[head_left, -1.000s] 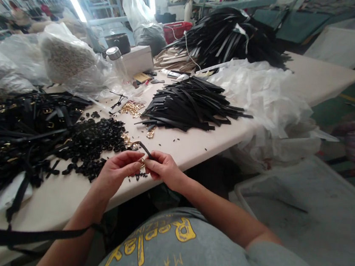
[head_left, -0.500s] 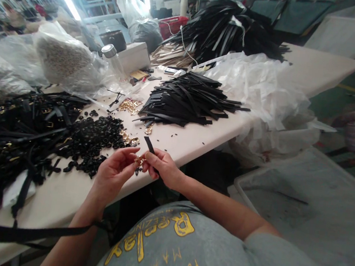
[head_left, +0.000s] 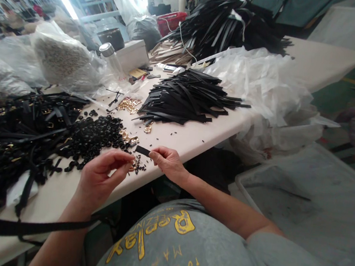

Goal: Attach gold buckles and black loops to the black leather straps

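Note:
Pinched in my right hand [head_left: 170, 165] is a short black strap [head_left: 142, 151], its free end pointing left over the table. My left hand [head_left: 103, 178] has thumb and forefinger brought together around a small gold buckle [head_left: 133, 167], which is partly hidden by the fingers. The two hands are a little apart above the table's near edge. Beyond them lie more gold buckles [head_left: 128, 137] and a heap of small black loops [head_left: 95, 134]. A pile of black strips [head_left: 184, 97] is farther back.
Finished-looking black straps with gold buckles [head_left: 20, 132] cover the table's left side. Clear plastic bags [head_left: 60, 60], a bottle [head_left: 106, 50] and a white box [head_left: 133, 55] stand behind. Crumpled plastic sheeting [head_left: 266, 87] hangs over the right edge, above a pale bin [head_left: 332, 210].
My hands have drawn apart, the left moving left and toward me with the gold buckle. The black strap in my right hand has swung from nearly upright to nearly level.

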`<state>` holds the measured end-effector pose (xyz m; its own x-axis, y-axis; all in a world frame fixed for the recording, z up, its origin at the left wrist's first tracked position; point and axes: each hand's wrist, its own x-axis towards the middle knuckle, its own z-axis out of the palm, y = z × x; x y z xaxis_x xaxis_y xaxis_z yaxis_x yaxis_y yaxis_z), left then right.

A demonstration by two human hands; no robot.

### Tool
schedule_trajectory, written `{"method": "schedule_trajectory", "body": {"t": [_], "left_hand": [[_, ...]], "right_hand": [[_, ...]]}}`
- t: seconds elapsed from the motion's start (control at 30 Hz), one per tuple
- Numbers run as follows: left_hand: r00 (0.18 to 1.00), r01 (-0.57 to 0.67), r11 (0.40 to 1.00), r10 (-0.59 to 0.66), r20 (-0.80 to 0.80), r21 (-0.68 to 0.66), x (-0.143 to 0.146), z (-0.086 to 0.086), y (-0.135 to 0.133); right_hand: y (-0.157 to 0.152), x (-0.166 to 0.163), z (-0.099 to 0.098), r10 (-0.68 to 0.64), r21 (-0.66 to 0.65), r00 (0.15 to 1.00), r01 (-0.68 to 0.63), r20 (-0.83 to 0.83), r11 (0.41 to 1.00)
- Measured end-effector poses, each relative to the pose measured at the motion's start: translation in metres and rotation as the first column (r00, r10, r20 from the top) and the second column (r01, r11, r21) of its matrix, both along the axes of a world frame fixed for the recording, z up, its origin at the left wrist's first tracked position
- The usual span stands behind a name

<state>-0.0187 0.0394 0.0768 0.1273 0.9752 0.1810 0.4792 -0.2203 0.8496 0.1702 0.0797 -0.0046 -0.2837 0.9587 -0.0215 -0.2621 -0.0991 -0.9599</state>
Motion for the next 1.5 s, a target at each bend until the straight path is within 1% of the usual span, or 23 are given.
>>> {"method": "schedule_trajectory", "body": {"t": [0.07,0.17,0.27,0.43,0.5,0.63,0.7,0.77,0.9,1.17,1.23,1.33,1.4,1.5], "left_hand": [[1.0,0.01,1.0,-0.01,0.002,-0.006,0.0,0.003,0.0],[0.998,-0.048,0.999,0.049,0.044,-0.017,0.0,0.003,0.002],[0.986,-0.123,0.992,0.125,0.108,-0.033,0.0,0.0,0.004],[0.965,-0.116,0.988,0.135,0.226,-0.098,-0.003,-0.01,0.006],[0.936,-0.1,0.981,0.15,0.319,-0.168,-0.002,-0.014,0.007],[0.83,-0.051,0.944,0.221,0.513,-0.325,0.005,-0.02,0.006],[0.795,-0.023,0.935,0.231,0.561,-0.353,0.009,-0.021,0.004],[0.781,0.005,0.935,0.218,0.585,-0.356,0.011,-0.022,0.002],[0.767,0.023,0.938,0.206,0.608,-0.347,0.014,-0.021,-0.001],[0.772,-0.026,0.935,0.243,0.588,-0.353,0.012,-0.026,-0.002],[0.785,-0.036,0.941,0.236,0.573,-0.338,0.012,-0.026,-0.002],[0.822,-0.042,0.955,0.201,0.534,-0.295,0.013,-0.027,-0.002],[0.861,-0.04,0.961,0.172,0.478,-0.273,0.014,-0.029,-0.003],[0.921,-0.043,0.973,0.126,0.37,-0.226,0.012,-0.03,-0.005]], "right_hand": [[-0.003,-0.001,0.002,0.063,-0.004,0.998,-0.063,-0.001,0.998],[-0.007,-0.001,0.005,0.155,0.008,0.988,-0.155,-0.019,0.988],[-0.011,-0.001,0.006,0.167,0.041,0.985,-0.165,-0.052,0.985],[-0.012,-0.002,0.004,0.221,0.057,0.97,-0.216,-0.097,0.975],[-0.013,-0.003,0.004,0.223,0.057,0.97,-0.219,-0.098,0.974],[-0.014,-0.004,0.007,0.199,0.057,0.977,-0.195,-0.075,0.979],[-0.015,-0.004,0.008,0.185,0.057,0.981,-0.182,-0.06,0.982],[-0.015,-0.005,0.009,0.166,0.063,0.986,-0.163,-0.032,0.985],[-0.015,-0.005,0.009,0.126,0.084,0.992,-0.128,0.026,0.988],[-0.014,-0.004,0.01,0.1,0.12,0.99,-0.112,0.103,0.986],[-0.015,-0.003,0.01,0.078,0.174,0.989,-0.1,0.125,0.98],[-0.017,-0.003,0.011,-0.004,0.318,0.979,-0.062,0.203,0.946],[-0.018,-0.002,0.012,-0.057,0.399,0.962,-0.055,0.266,0.915],[-0.02,-0.001,0.013,-0.091,0.455,0.937,-0.077,0.336,0.887]]}}
